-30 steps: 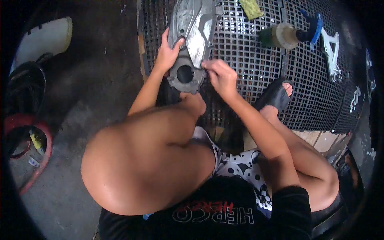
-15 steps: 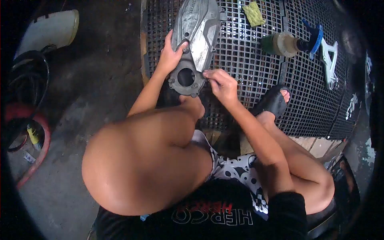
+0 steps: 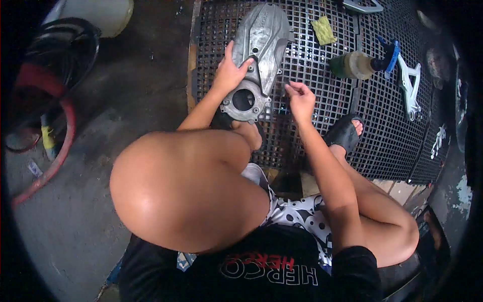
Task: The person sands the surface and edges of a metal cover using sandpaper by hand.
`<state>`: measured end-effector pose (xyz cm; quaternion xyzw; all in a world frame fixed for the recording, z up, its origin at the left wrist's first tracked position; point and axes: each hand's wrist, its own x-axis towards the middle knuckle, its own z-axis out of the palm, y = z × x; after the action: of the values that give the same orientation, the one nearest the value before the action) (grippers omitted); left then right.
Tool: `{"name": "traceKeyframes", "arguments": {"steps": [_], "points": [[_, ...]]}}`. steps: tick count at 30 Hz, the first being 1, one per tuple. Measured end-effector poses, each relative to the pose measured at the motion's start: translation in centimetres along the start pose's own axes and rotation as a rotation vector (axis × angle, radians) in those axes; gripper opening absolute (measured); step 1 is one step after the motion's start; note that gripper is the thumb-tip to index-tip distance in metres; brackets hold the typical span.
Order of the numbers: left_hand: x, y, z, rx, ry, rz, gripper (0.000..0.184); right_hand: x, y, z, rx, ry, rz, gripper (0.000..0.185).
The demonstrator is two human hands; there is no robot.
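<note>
My left hand point(image 3: 232, 73) is closed on the left edge of a long grey metal engine cover point(image 3: 264, 38), its thumb lying across the front. The cover leans over a black grid mat point(image 3: 307, 126), with its round ring end point(image 3: 226, 106) nearest me, above my foot. Off to the right of the cover, my right hand point(image 3: 302, 100) is raised with thumb and index finger pinched together. A small dark bit shows at those fingertips, too small to name. No contact is visible between the right hand and the cover.
A yellow sponge-like pad point(image 3: 323, 31), a spray bottle point(image 3: 354, 65) with a blue trigger point(image 3: 393, 58), and a white metal bracket point(image 3: 410, 88) lie on the grid. At left are a red hose point(image 3: 69, 128), black cables point(image 3: 75, 45) and a white container point(image 3: 113, 17).
My right hand has come away from the cover's lower right edge, moving right. The cover sits slightly farther right in view, still in my left hand. The camera view has shifted.
</note>
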<state>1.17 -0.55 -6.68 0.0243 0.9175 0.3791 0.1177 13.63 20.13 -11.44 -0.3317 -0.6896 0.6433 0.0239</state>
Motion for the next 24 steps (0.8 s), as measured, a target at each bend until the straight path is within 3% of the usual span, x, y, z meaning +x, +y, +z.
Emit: {"name": "traceKeyframes", "arguments": {"steps": [5,10,15,19,24], "points": [[-0.9,2.6,-0.9,0.233,-0.013,-0.009,0.102,-1.5,0.9,-1.6,0.352,0.071,0.131,0.017],[-1.0,2.9,-1.8,0.321,-0.064,-0.051,0.105,-3.1,1.7,-2.1,0.572,0.038,0.48,0.017],[-1.6,4.2,-2.0,0.338,-0.065,-0.087,0.11,-5.8,1.1,-1.8,0.63,-0.342,0.553,0.022],[-0.5,1.5,-0.7,0.302,-0.203,-0.05,0.113,-6.5,-0.1,-1.3,0.841,-0.445,0.525,0.015],[-3.2,3.2,-0.3,0.33,-0.131,-0.056,0.102,-6.7,0.1,-0.9,0.876,-0.447,0.483,0.011]]}}
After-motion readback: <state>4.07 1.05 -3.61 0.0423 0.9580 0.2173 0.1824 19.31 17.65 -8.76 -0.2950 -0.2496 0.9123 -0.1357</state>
